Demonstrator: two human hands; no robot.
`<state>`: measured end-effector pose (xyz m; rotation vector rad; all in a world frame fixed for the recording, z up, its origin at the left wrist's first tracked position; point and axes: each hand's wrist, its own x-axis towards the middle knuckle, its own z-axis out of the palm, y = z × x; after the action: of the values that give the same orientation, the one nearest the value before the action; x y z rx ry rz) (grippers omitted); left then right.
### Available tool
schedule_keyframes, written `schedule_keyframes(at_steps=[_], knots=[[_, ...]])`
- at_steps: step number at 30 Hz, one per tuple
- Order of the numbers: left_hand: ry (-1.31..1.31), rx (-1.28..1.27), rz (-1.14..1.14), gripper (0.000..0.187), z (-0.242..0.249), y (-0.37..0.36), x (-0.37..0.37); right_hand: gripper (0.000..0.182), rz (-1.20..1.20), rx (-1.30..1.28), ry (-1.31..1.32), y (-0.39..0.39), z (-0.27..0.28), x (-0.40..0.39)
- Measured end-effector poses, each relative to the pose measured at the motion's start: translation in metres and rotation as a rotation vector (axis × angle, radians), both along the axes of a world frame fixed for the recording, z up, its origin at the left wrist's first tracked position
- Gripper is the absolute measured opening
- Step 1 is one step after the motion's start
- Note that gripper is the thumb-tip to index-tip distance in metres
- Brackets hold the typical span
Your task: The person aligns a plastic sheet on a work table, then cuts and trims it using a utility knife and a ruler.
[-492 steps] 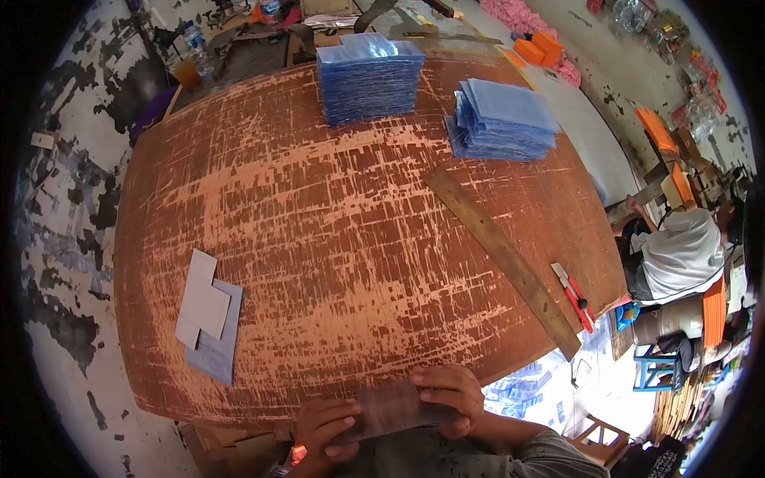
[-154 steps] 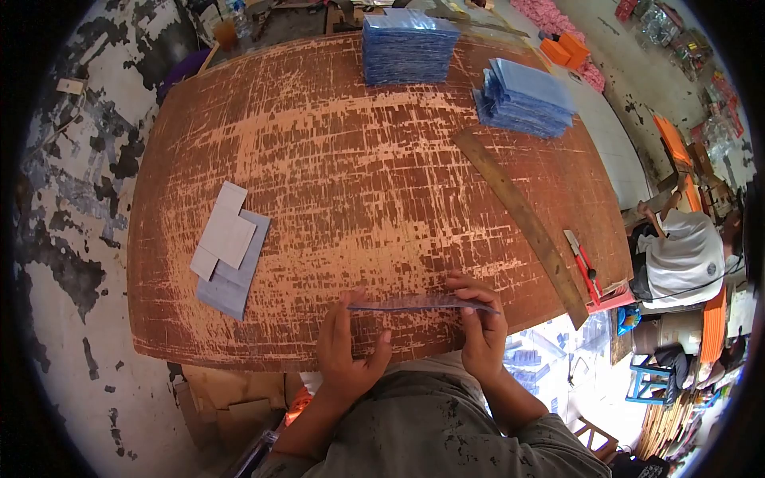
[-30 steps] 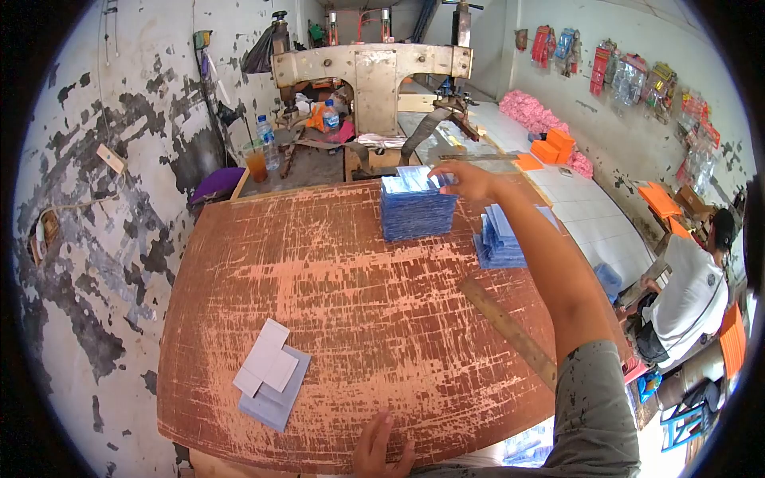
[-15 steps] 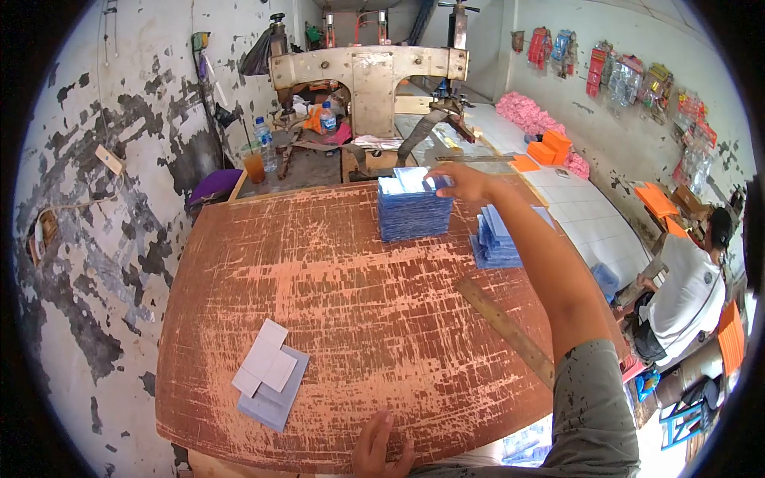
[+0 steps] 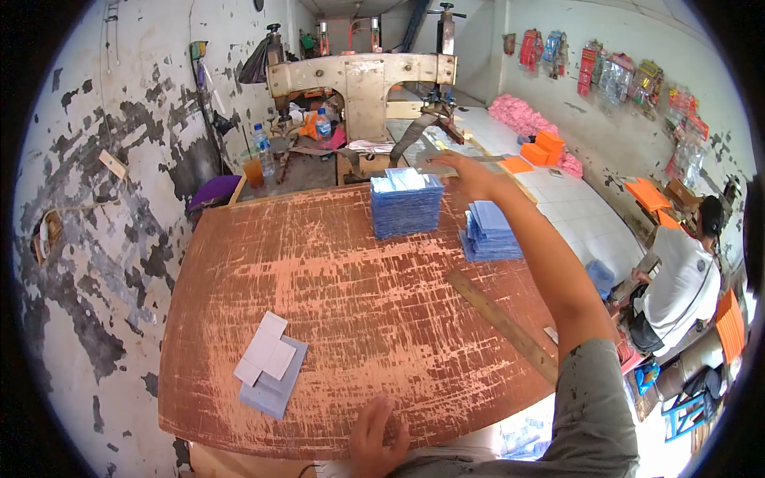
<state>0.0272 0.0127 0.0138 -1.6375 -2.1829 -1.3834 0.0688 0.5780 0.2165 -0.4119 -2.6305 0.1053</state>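
Note:
My right hand [image 5: 468, 174] reaches across to the far side of the worn reddish-brown board [image 5: 335, 311]. Its fingers are stretched out and hold nothing that I can see. Just left of it stands a tall stack of thin blue sheets [image 5: 405, 211], with pale, shiny pieces on top. A lower, less even stack of blue pieces [image 5: 492, 237] sits under my right forearm. My left hand [image 5: 379, 438] rests at the near edge of the board, fingers spread. Up and to its left, white cut pieces [image 5: 267, 350] overlap a grey-blue sheet [image 5: 279, 394].
A long flat ruler-like strip [image 5: 502, 325] lies slantwise on the right. Behind the board stands a large metal press [image 5: 365, 99], with a cup of brown drink [image 5: 253, 171] and water bottles to its left. Another person [image 5: 677, 279] sits at the far right.
My right hand has come off the top of the tall stack and moved slightly right and up, fingers straightening. My left hand stays at the near edge. The view has shifted slightly.

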Motion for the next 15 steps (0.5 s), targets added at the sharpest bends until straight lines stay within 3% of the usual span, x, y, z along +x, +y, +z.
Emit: schedule_keyframes(at_steps=[2,4,5,9,14,15], knots=[[-0.003,0.025,-0.001,0.045,0.001,-0.001,0.001,0.045,-0.026,0.071,0.034,-0.025,0.007,0.024],[-0.019,0.056,-0.01,0.033,0.004,0.001,0.001,0.033,-0.153,-0.082,-0.098,-0.077,0.021,0.057],[-0.018,0.061,-0.018,0.033,0.005,0.0,0.002,0.027,-0.132,-0.022,-0.147,-0.105,0.024,0.073],[-0.097,0.019,-0.073,0.018,0.002,-0.004,0.002,0.013,-0.2,-0.057,-0.319,-0.239,0.004,0.137],[-0.025,0.089,-0.065,0.014,-0.018,-0.007,-0.005,0.027,0.006,-0.093,-0.219,-0.332,-0.069,0.194],[-0.172,0.031,-0.067,0.015,-0.019,-0.006,-0.005,0.031,0.046,-0.083,-0.12,-0.341,-0.08,0.2]])
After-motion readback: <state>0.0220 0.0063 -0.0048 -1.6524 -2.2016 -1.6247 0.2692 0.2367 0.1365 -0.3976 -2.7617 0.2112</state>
